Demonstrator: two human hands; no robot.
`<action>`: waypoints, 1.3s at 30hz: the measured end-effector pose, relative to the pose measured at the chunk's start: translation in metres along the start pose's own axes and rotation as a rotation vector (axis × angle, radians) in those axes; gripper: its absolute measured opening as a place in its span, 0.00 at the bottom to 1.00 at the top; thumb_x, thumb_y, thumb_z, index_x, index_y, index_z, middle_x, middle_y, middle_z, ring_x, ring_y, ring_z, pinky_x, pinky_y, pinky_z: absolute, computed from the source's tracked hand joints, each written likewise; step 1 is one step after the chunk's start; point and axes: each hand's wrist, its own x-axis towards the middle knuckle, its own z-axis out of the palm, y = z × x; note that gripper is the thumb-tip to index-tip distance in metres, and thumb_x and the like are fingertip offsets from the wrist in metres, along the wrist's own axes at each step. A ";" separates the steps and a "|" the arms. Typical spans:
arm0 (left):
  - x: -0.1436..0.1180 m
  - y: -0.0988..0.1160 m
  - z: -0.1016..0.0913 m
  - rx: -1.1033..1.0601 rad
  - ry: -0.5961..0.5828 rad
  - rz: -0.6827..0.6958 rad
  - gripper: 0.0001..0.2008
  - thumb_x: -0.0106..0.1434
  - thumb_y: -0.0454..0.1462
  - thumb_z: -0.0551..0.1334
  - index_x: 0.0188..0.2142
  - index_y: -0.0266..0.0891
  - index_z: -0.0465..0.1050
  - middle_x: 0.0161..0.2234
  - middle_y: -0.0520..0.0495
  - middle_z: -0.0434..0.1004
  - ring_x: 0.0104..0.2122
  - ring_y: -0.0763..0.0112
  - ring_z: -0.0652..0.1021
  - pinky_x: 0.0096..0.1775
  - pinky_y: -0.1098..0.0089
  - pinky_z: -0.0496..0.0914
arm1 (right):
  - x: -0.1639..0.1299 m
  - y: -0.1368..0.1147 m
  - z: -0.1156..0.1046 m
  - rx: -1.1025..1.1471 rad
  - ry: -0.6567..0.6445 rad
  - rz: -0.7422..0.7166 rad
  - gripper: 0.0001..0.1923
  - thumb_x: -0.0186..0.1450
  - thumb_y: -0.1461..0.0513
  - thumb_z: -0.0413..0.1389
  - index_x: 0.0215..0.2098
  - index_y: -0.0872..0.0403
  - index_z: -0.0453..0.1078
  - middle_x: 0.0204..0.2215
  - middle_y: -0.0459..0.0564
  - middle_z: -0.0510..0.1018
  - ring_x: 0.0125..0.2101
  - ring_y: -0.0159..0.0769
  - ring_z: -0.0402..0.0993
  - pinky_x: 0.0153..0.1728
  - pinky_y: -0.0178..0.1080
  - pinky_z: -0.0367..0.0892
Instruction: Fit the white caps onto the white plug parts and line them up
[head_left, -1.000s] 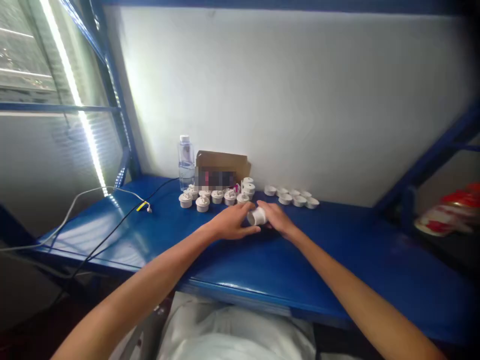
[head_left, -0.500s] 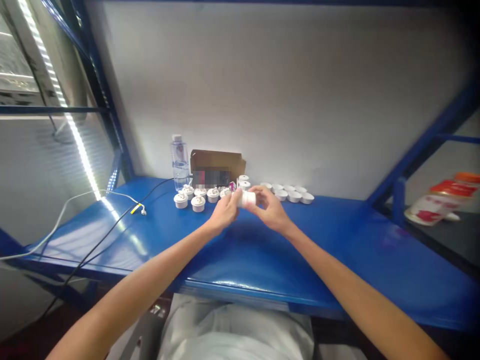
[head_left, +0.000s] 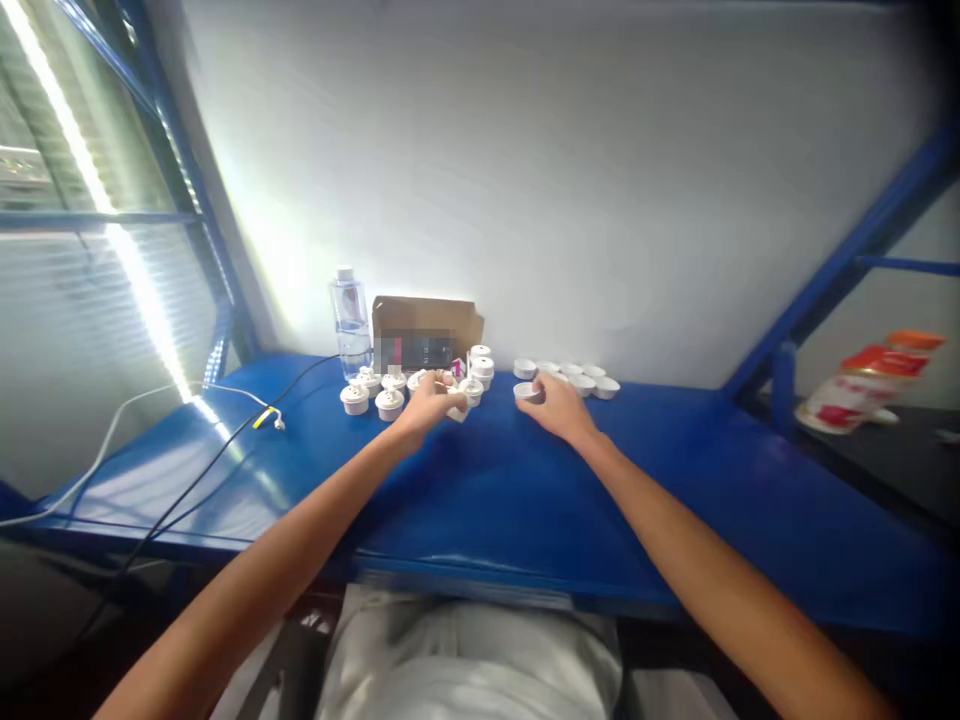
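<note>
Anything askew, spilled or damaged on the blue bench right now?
Nothing stands out. The white capped parts stand upright in a cluster by the water bottle and cardboard box; the shallow white cups sit in tidy rows. Left hand rests at the cluster, right hand at one cup. No spill shows.

The worktop point(head_left: 465, 480) is glossy blue, like the rack frame point(head_left: 840, 270). The small caps point(head_left: 570, 380) and round pieces point(head_left: 375, 397) are white. The box point(head_left: 424, 322) is brown cardboard, the bottle point(head_left: 349, 320) clear, one cable point(head_left: 225, 440) black with a yellow tag point(head_left: 262, 417), another cable point(head_left: 112, 440) white.
</note>
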 end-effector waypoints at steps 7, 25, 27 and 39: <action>-0.003 -0.001 -0.009 0.801 -0.021 0.279 0.16 0.51 0.40 0.66 0.38 0.41 0.65 0.37 0.45 0.74 0.40 0.56 0.76 0.40 0.62 0.69 | 0.001 -0.004 -0.002 0.007 0.186 -0.034 0.13 0.58 0.52 0.59 0.35 0.51 0.68 0.37 0.52 0.77 0.38 0.44 0.73 0.38 0.42 0.66; -0.005 0.007 -0.031 1.286 -0.007 0.363 0.18 0.57 0.41 0.62 0.46 0.39 0.70 0.46 0.36 0.74 0.50 0.46 0.73 0.49 0.54 0.66 | -0.003 -0.005 0.014 0.130 -0.114 -0.048 0.20 0.63 0.56 0.56 0.52 0.53 0.73 0.39 0.54 0.81 0.39 0.44 0.78 0.46 0.46 0.71; -0.005 0.008 -0.036 1.340 0.011 0.377 0.16 0.56 0.41 0.62 0.44 0.37 0.71 0.46 0.35 0.74 0.50 0.46 0.72 0.49 0.53 0.65 | -0.001 -0.012 0.015 0.177 -0.110 -0.110 0.22 0.63 0.57 0.56 0.55 0.54 0.70 0.43 0.54 0.80 0.39 0.43 0.78 0.46 0.45 0.72; -0.002 0.009 -0.050 1.306 0.039 0.396 0.24 0.55 0.40 0.65 0.51 0.42 0.68 0.51 0.39 0.70 0.53 0.49 0.69 0.51 0.52 0.65 | 0.034 -0.054 0.015 -0.010 -0.103 -0.204 0.19 0.63 0.58 0.54 0.53 0.51 0.66 0.51 0.57 0.74 0.45 0.49 0.73 0.44 0.45 0.67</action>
